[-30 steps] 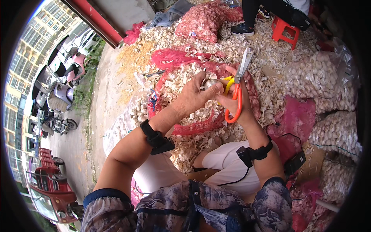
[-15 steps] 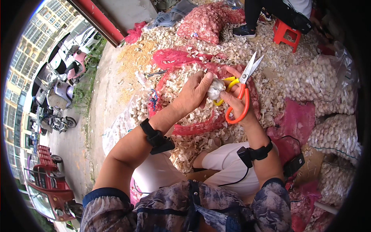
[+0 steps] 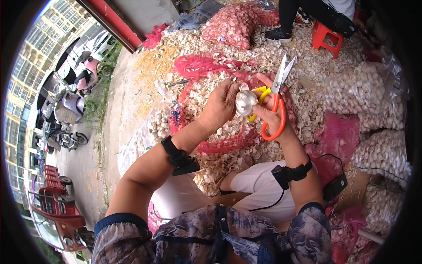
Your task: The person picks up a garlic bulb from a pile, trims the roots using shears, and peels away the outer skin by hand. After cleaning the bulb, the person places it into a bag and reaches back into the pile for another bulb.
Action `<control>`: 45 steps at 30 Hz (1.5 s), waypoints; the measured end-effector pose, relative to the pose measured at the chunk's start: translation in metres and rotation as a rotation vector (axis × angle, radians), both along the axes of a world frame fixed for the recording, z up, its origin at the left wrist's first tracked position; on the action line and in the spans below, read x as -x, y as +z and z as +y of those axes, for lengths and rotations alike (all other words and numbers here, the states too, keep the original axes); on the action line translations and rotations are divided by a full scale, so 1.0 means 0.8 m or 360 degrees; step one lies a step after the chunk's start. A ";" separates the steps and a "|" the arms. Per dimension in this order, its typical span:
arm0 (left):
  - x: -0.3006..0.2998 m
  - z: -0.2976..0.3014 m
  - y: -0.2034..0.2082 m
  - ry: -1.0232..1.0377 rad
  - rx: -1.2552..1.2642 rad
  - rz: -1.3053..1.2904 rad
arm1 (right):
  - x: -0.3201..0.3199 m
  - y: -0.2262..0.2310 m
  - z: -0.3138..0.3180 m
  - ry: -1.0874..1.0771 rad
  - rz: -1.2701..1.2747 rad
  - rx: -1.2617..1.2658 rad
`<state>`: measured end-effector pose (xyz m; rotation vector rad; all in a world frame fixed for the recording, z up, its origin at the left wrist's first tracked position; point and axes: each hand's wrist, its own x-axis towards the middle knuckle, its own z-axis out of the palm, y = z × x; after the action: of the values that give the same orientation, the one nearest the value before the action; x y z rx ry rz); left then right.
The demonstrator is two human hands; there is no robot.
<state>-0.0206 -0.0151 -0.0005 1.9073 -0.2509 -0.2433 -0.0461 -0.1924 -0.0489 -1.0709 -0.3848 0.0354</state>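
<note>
A white garlic bulb (image 3: 245,104) is held between my two hands above a heap of loose garlic skins (image 3: 206,94). My left hand (image 3: 218,104) is closed, its fingers curled against the bulb's left side. My right hand (image 3: 273,118) keeps hold of scissors (image 3: 276,86) with one orange and one yellow handle. Their blades are parted and point up and away from me. The thumb of the same hand presses on the bulb's right side. Under the skins lies a red mesh bag (image 3: 200,66), its rim spread around the heap.
To the left, a clear plastic bag (image 3: 157,125) contains garlic bulbs. Large filled garlic sacks (image 3: 378,154) stand along the right, and a red mesh sack (image 3: 233,24) lies at the far side. A person's shoe (image 3: 278,35) rests near a red stool (image 3: 326,39).
My left hand has rolled over, with its thumb lifted off the bulb and its knuckles now showing. The scissors have tilted slightly and shifted a little left at the blades.
</note>
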 end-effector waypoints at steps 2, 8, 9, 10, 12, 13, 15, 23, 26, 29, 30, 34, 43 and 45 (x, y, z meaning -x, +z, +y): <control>0.006 -0.001 0.004 -0.0001 0.0142 0.0027 | -0.003 -0.002 0.001 0.0032 0.0010 -0.0078; -0.005 0.011 0.002 -0.0319 0.0064 -0.0301 | -0.002 0.002 -0.004 -0.0046 0.0020 -0.0039; -0.005 0.012 0.000 -0.0362 -0.0069 -0.0526 | -0.003 0.003 -0.006 -0.0057 0.0008 0.0012; -0.006 0.012 -0.002 -0.0403 -0.0204 -0.0751 | -0.002 0.003 -0.006 -0.0059 0.0012 0.0010; -0.008 0.012 -0.005 -0.0441 -0.0169 -0.0774 | -0.002 0.004 -0.005 -0.0087 0.0032 0.0022; -0.008 0.012 -0.006 -0.0485 -0.0178 -0.0785 | -0.004 0.003 -0.006 -0.0086 0.0034 0.0021; -0.008 0.013 -0.007 -0.0533 -0.0185 -0.0793 | -0.006 -0.002 -0.008 -0.0070 0.0093 0.0034; -0.016 0.013 0.001 -0.0343 -0.0171 -0.1012 | -0.009 -0.005 -0.008 -0.0089 0.0165 -0.0057; -0.012 0.013 0.004 -0.0414 -0.0076 -0.0887 | -0.009 -0.005 -0.007 -0.0150 0.0185 0.0005; -0.010 0.009 0.000 -0.0355 -0.0119 -0.0933 | -0.007 -0.011 -0.006 -0.0214 0.0115 0.0104; -0.010 0.009 0.000 -0.0363 -0.0183 -0.0988 | -0.008 -0.012 -0.005 -0.0253 0.0058 0.0162; -0.015 0.010 -0.001 -0.0275 -0.0165 -0.0922 | -0.010 -0.012 -0.005 -0.0200 0.0080 0.0097; -0.015 0.024 0.012 -0.0208 0.0314 0.0111 | -0.005 0.001 -0.003 -0.0150 -0.0038 -0.0058; -0.009 0.022 0.024 -0.0299 -0.0035 0.0089 | -0.005 0.001 -0.008 -0.0139 -0.0029 0.0043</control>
<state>-0.0135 0.0021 0.0187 1.8971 -0.3917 -0.4262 -0.0423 -0.1984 -0.0480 -1.1145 -0.3547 -0.0473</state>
